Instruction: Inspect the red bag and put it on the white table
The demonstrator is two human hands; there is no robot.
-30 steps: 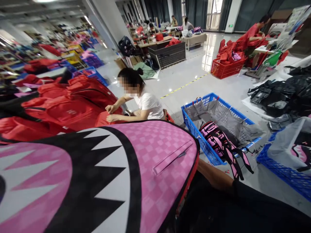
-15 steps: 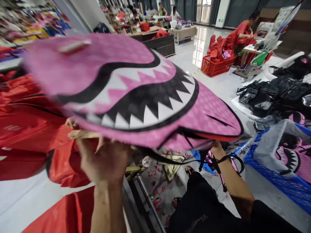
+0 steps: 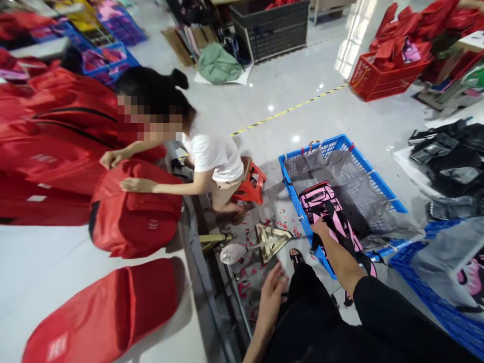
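Nearest us, our left hand (image 3: pixel 270 298) hangs over our dark-clad lap, holding nothing, fingers loosely bent. Our right hand (image 3: pixel 322 228) reaches down to the pink-and-black backpack (image 3: pixel 316 195) — its fingers meet the near side by the straps (image 3: pixel 336 222), though we cannot tell whether they clench anything. The backpack lies directly beyond that hand, in the near-left part of the blue crate (image 3: pixel 397 204), some straps trailing over the rim. The grey liner (image 3: pixel 380 218) probably shields the fabric from the floor (image 3: pixel 276 146) and the crate's lattice.

To our left, a flat red backpack (image 3: pixel 104 312) lies on the white surface (image 3: pixel 56 262). Farther along, a co-worker's hand (image 3: pixel 138 185) rests on a fuller red backpack (image 3: pixel 141 217) — likely to steady it.
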